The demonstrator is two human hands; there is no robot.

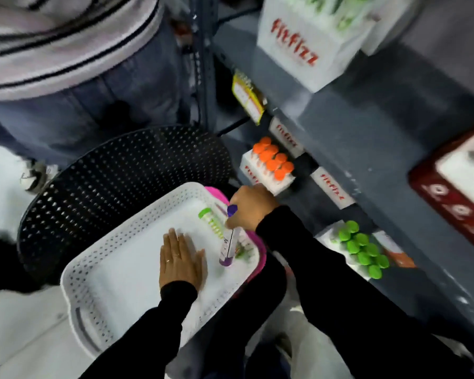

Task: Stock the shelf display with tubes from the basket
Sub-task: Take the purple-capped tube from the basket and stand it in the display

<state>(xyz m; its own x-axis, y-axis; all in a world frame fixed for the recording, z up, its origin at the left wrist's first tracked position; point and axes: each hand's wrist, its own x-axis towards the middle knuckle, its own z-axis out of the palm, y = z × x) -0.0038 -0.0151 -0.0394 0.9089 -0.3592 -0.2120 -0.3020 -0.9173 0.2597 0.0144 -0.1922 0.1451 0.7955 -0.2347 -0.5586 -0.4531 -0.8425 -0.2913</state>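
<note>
A white perforated basket (99,283) rests on a black perforated stool. My left hand (179,259) lies flat and open on the basket floor, a ring on one finger. My right hand (251,207) grips a purple-capped tube (229,242) near its cap, holding it upright over the basket's right side. A green-capped tube (211,222) lies in the basket beside it, and another green tube (242,248) lies by the right rim. On the grey shelf to the right stand a display box of orange-capped tubes (272,162) and one of green-capped tubes (363,248).
The black stool (107,181) carries the basket, with a pink basket (216,192) showing under it. Another person in jeans (80,99) stands close behind the stool. White fitfizz boxes (304,42) and a red box (454,198) sit on upper shelves.
</note>
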